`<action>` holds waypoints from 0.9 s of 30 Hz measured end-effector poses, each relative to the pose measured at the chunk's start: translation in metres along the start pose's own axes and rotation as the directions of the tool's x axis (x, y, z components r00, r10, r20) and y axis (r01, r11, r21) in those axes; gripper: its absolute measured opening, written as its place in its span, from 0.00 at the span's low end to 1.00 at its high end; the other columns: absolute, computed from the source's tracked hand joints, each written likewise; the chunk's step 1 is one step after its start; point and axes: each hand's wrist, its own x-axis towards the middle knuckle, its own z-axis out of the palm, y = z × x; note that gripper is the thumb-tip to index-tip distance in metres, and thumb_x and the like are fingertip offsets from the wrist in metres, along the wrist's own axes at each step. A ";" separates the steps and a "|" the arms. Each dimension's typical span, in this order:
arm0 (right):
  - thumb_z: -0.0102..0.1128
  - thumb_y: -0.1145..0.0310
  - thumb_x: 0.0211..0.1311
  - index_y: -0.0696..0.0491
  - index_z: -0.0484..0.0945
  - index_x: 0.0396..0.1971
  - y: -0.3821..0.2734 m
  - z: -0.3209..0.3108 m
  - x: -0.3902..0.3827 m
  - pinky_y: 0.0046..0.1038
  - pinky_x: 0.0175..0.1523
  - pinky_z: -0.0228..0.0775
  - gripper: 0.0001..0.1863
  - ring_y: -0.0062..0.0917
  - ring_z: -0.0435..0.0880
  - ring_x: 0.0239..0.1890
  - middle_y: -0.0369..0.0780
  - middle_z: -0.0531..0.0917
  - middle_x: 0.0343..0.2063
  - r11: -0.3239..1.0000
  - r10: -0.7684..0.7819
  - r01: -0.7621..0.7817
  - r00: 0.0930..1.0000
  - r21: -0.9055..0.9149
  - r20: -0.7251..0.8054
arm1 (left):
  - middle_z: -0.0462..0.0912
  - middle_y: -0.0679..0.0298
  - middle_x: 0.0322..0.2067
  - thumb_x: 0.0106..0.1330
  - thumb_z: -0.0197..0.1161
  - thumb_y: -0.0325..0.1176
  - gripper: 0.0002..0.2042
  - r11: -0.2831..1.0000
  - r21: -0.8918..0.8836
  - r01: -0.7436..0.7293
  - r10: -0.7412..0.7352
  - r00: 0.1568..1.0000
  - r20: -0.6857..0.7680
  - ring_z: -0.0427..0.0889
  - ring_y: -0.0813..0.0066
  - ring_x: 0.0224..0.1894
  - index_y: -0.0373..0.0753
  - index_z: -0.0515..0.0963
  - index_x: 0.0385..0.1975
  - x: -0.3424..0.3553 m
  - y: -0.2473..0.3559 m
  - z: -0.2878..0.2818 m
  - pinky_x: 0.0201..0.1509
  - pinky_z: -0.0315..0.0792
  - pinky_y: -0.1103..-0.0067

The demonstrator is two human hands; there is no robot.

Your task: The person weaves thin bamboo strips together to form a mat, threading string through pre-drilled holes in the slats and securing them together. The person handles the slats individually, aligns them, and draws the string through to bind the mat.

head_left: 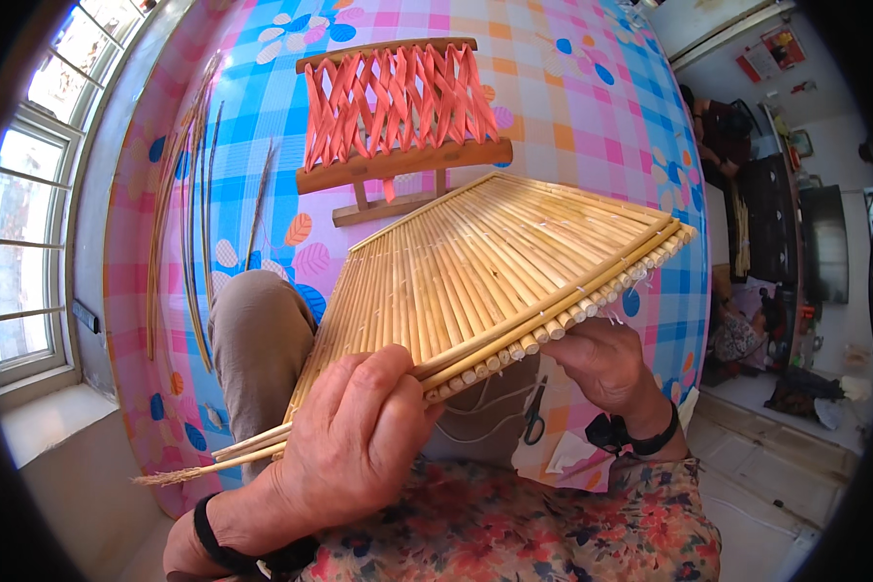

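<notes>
A mat of straight tan reed stalks [456, 267], tied side by side with white thread, tilts across my lap. My left hand [359, 427] is closed over its near edge, beside the row of cut stalk ends. A few stalks, one with a feathery tip [170, 477], stick out past that hand to the left. My right hand [597, 361] grips the near right edge from below, close to some loose white threads; its fingertips are partly hidden under the mat. Below the mat, a pale cord [485, 405] loops near dark-handled scissors [534, 417].
A wooden folding stool [403, 155] with red woven straps stands beyond the mat. Long thin stalks [199, 213] lie at left on the checked floral sheet [543, 116]. A barred window [29, 233] is at far left. Another person [723, 131] is at far right.
</notes>
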 end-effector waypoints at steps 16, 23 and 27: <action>0.59 0.81 0.61 0.59 0.79 0.42 0.006 0.014 -0.001 0.26 0.32 0.78 0.10 0.30 0.85 0.28 0.43 0.83 0.32 0.990 0.041 -0.033 0.998 0.140 -0.052 | 0.72 0.51 0.37 0.47 0.72 0.21 0.18 0.997 0.069 -0.040 0.039 0.999 0.018 0.75 0.56 0.32 0.28 0.70 0.35 0.002 -0.001 0.000 0.33 0.74 0.69; 0.60 0.81 0.59 0.57 0.78 0.44 0.005 0.015 -0.004 0.29 0.37 0.78 0.13 0.35 0.85 0.34 0.45 0.83 0.36 0.991 0.055 -0.049 0.997 0.125 -0.047 | 0.73 0.48 0.39 0.51 0.66 0.25 0.14 0.995 0.080 -0.052 0.051 0.999 0.015 0.76 0.58 0.33 0.27 0.73 0.35 0.000 -0.003 0.003 0.34 0.72 0.69; 0.62 0.82 0.57 0.57 0.78 0.44 0.000 0.015 -0.002 0.32 0.39 0.78 0.14 0.41 0.85 0.38 0.48 0.83 0.38 0.991 0.098 -0.095 0.995 0.094 -0.032 | 0.73 0.48 0.40 0.51 0.66 0.26 0.14 0.994 0.091 -0.060 0.059 0.998 0.017 0.76 0.58 0.33 0.27 0.73 0.35 0.000 -0.004 0.003 0.34 0.72 0.70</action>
